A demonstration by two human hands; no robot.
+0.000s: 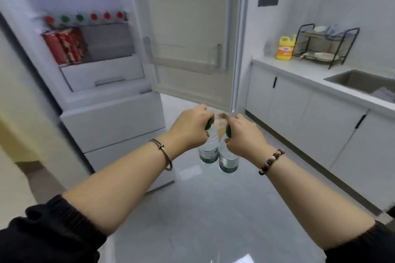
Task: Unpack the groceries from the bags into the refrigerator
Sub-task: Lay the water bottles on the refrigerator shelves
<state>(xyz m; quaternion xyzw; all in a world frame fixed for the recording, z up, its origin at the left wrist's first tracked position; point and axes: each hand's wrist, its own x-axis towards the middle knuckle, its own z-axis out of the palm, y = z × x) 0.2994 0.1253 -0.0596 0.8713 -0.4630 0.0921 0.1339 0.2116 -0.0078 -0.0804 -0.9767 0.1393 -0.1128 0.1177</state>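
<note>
My left hand (190, 129) grips the green cap end of a clear water bottle (209, 149), which hangs over the floor. My right hand (243, 134) grips the top of a second water bottle (227, 159) right beside it. Both bottles have green-and-white labels and hang almost touching. The white refrigerator (111, 126) stands open at the left. On its shelf stands a row of bottles with red and green caps (85, 17), and red packages (64, 46) lie below them. The open door's shelf (186, 60) looks bare.
The refrigerator door (192, 34) swings out ahead of my hands. A white counter (299, 70) at the right carries a yellow detergent bottle (285, 48), a black dish rack (324, 45) and a sink (363, 81). Grey glossy floor (213, 209) lies below.
</note>
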